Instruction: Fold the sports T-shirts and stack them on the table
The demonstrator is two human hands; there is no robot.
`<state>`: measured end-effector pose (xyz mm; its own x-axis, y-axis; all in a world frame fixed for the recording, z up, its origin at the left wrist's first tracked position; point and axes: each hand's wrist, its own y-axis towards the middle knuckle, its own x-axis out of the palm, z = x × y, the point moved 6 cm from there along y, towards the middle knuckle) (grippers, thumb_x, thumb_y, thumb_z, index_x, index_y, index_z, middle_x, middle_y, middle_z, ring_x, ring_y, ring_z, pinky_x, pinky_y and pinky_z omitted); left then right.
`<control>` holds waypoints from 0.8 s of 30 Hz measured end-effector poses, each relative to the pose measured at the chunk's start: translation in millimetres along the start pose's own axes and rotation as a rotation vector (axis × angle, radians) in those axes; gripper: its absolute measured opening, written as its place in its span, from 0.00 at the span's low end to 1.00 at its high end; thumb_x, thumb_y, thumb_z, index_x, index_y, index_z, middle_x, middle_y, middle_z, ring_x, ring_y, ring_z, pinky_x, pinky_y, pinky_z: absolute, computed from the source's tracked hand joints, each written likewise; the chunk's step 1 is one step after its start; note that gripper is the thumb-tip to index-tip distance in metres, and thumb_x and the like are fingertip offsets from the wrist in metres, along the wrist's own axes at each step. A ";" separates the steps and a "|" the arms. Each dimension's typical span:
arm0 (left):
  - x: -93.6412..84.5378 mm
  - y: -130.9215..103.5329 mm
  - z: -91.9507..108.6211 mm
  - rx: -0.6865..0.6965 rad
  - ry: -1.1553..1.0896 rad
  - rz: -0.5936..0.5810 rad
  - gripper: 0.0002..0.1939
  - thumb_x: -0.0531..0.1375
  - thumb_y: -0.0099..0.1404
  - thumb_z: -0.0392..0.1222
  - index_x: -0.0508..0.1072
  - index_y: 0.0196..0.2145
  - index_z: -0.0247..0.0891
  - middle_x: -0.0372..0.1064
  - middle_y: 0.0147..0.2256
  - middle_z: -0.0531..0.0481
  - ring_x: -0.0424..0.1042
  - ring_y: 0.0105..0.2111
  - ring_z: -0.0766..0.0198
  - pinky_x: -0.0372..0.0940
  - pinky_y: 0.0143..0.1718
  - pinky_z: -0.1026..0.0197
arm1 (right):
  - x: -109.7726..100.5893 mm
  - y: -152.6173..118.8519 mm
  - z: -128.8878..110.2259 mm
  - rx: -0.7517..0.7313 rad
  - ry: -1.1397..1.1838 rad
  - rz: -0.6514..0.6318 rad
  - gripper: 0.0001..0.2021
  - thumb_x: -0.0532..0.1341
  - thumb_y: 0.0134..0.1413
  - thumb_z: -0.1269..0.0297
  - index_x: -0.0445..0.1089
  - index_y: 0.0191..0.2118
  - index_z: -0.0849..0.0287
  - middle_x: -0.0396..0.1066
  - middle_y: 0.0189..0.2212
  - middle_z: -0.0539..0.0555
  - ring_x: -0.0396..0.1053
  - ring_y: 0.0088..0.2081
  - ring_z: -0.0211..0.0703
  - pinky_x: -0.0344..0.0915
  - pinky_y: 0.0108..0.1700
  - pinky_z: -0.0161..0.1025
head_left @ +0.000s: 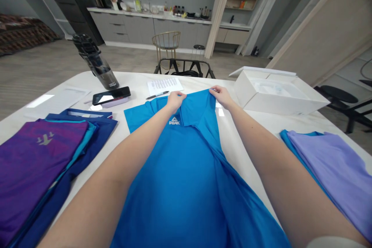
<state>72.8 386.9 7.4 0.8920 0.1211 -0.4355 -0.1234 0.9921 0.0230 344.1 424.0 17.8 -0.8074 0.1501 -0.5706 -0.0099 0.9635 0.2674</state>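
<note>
A blue shirt point(180, 170) with a white PEAK logo lies on the white table, its lower part towards me. Near the collar, my left hand point(176, 101) pinches the cloth. My right hand point(221, 96) grips the end of the sleeve at the shirt's far right corner. Between the two hands the sleeve is folded inward over the shirt, and the right side of the shirt lies in long creases. The other sleeve is spread flat to the left, partly behind my left forearm.
Folded shirts, purple on top point(37, 155), lie left; a lilac shirt point(331, 162) tops others at right. Beyond are a bottle point(97, 62), a phone point(111, 95), a pen point(157, 95), paper point(165, 85) and an open white box point(279, 95). A chair stands past the far edge.
</note>
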 end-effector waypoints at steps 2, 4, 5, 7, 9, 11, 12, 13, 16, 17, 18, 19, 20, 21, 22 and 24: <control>-3.4 9.0 -13.6 -0.007 0.125 -0.012 0.07 0.64 0.64 0.44 0.76 0.31 0.38 0.73 0.29 0.49 0.72 0.34 0.57 0.64 0.40 0.58 | 14.2 4.7 6.5 0.037 -0.169 -0.023 0.14 0.62 0.57 0.52 0.76 0.41 0.57 0.75 0.36 0.53 0.69 0.39 0.48 0.65 0.45 0.44; -5.7 9.9 -23.1 0.036 0.290 -0.009 0.06 0.62 0.66 0.43 0.76 0.34 0.39 0.76 0.34 0.45 0.73 0.40 0.54 0.64 0.44 0.57 | 28.9 4.3 12.4 0.072 -0.353 -0.062 0.12 0.61 0.59 0.54 0.77 0.41 0.54 0.75 0.42 0.55 0.69 0.45 0.52 0.64 0.50 0.49; -6.2 7.3 -26.0 0.060 0.366 -0.007 0.06 0.61 0.67 0.43 0.76 0.36 0.39 0.76 0.38 0.44 0.73 0.43 0.53 0.64 0.46 0.56 | 34.7 2.1 13.5 0.077 -0.432 -0.073 0.11 0.61 0.60 0.54 0.77 0.42 0.53 0.74 0.45 0.56 0.68 0.48 0.54 0.63 0.51 0.52; -7.4 -2.9 -25.8 0.121 0.497 0.017 0.09 0.57 0.70 0.42 0.75 0.44 0.41 0.75 0.45 0.41 0.72 0.48 0.51 0.64 0.49 0.54 | 40.0 -5.4 10.3 0.059 -0.542 -0.040 0.13 0.59 0.63 0.53 0.76 0.47 0.51 0.71 0.51 0.60 0.65 0.53 0.59 0.61 0.53 0.58; -8.7 -18.1 -15.0 0.243 0.619 0.073 0.14 0.55 0.72 0.41 0.72 0.53 0.41 0.71 0.52 0.39 0.69 0.53 0.49 0.63 0.52 0.51 | 37.7 -17.3 0.9 0.021 -0.593 0.037 0.17 0.57 0.65 0.51 0.73 0.53 0.51 0.66 0.56 0.63 0.63 0.56 0.63 0.60 0.54 0.62; -4.1 -36.3 1.6 0.435 0.713 0.060 0.18 0.53 0.73 0.41 0.69 0.58 0.41 0.67 0.57 0.37 0.65 0.58 0.47 0.60 0.56 0.48 | 32.6 -33.5 -11.6 -0.027 -0.612 0.087 0.20 0.55 0.66 0.51 0.70 0.57 0.53 0.63 0.58 0.65 0.61 0.57 0.64 0.60 0.55 0.62; 1.5 -46.0 8.7 0.536 0.740 -0.002 0.18 0.52 0.73 0.42 0.69 0.58 0.42 0.66 0.58 0.38 0.64 0.59 0.48 0.59 0.58 0.48 | 30.4 -43.3 -18.2 -0.055 -0.617 0.088 0.20 0.55 0.67 0.51 0.70 0.57 0.54 0.63 0.58 0.65 0.61 0.57 0.63 0.60 0.55 0.61; 8.8 -55.8 13.5 0.622 0.755 -0.101 0.18 0.51 0.74 0.42 0.70 0.58 0.42 0.66 0.58 0.39 0.64 0.59 0.49 0.58 0.58 0.48 | 29.2 -54.1 -24.3 -0.085 -0.615 0.068 0.20 0.55 0.67 0.51 0.71 0.57 0.54 0.63 0.58 0.65 0.61 0.57 0.63 0.60 0.55 0.59; 29.3 -83.4 13.9 0.723 0.785 -0.405 0.17 0.51 0.75 0.46 0.73 0.56 0.46 0.68 0.58 0.44 0.66 0.58 0.53 0.58 0.59 0.51 | 32.6 -93.1 -36.9 -0.143 -0.572 -0.105 0.19 0.56 0.67 0.51 0.73 0.55 0.54 0.67 0.56 0.62 0.64 0.56 0.58 0.62 0.56 0.53; 32.9 -90.4 11.0 0.700 0.804 -0.447 0.18 0.51 0.75 0.48 0.73 0.56 0.46 0.68 0.60 0.45 0.66 0.59 0.53 0.58 0.60 0.51 | 35.1 -108.1 -39.2 -0.151 -0.564 -0.179 0.19 0.56 0.67 0.51 0.73 0.55 0.53 0.68 0.56 0.61 0.64 0.56 0.56 0.62 0.56 0.52; 34.7 -96.8 8.0 0.663 0.825 -0.456 0.19 0.52 0.75 0.49 0.72 0.58 0.46 0.66 0.62 0.44 0.64 0.61 0.52 0.57 0.62 0.50 | 37.2 -123.7 -41.1 -0.155 -0.565 -0.245 0.19 0.57 0.67 0.51 0.74 0.55 0.52 0.69 0.57 0.60 0.64 0.57 0.56 0.62 0.57 0.52; 35.1 -103.3 5.6 0.628 0.841 -0.440 0.20 0.52 0.75 0.49 0.71 0.60 0.46 0.63 0.64 0.43 0.62 0.64 0.51 0.55 0.63 0.48 | 38.0 -139.5 -43.0 -0.156 -0.574 -0.290 0.19 0.57 0.67 0.51 0.73 0.57 0.51 0.68 0.59 0.59 0.63 0.59 0.56 0.61 0.58 0.53; 34.8 -110.9 4.4 0.607 0.847 -0.419 0.21 0.51 0.75 0.49 0.69 0.62 0.46 0.61 0.66 0.43 0.59 0.65 0.51 0.53 0.65 0.46 | 37.0 -155.1 -45.3 -0.156 -0.586 -0.307 0.20 0.56 0.68 0.52 0.72 0.59 0.50 0.67 0.61 0.58 0.62 0.61 0.57 0.60 0.59 0.55; 34.6 -120.1 4.6 0.609 0.840 -0.406 0.22 0.51 0.75 0.48 0.68 0.63 0.45 0.59 0.67 0.42 0.58 0.66 0.51 0.52 0.66 0.44 | 34.5 -170.4 -48.4 -0.157 -0.594 -0.306 0.20 0.56 0.68 0.53 0.71 0.61 0.49 0.64 0.64 0.58 0.60 0.63 0.58 0.59 0.60 0.56; 34.8 -131.1 6.3 0.635 0.824 -0.408 0.22 0.51 0.76 0.47 0.68 0.63 0.45 0.58 0.68 0.42 0.57 0.67 0.52 0.51 0.66 0.44 | 30.7 -185.6 -52.2 -0.158 -0.591 -0.293 0.20 0.56 0.69 0.54 0.70 0.62 0.50 0.63 0.65 0.58 0.59 0.64 0.57 0.59 0.61 0.56; 36.5 -157.6 12.3 0.732 0.778 -0.452 0.21 0.51 0.75 0.44 0.69 0.62 0.45 0.60 0.67 0.44 0.59 0.66 0.54 0.51 0.67 0.47 | 20.2 -216.4 -61.0 -0.159 -0.553 -0.260 0.19 0.56 0.69 0.56 0.72 0.60 0.53 0.63 0.65 0.59 0.62 0.63 0.54 0.60 0.61 0.51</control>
<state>130.2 235.4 -1.1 0.2510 -0.0508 -0.9667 0.6462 0.7523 0.1282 294.0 205.0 -4.2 -0.3431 0.0492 -0.9380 -0.2865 0.9456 0.1543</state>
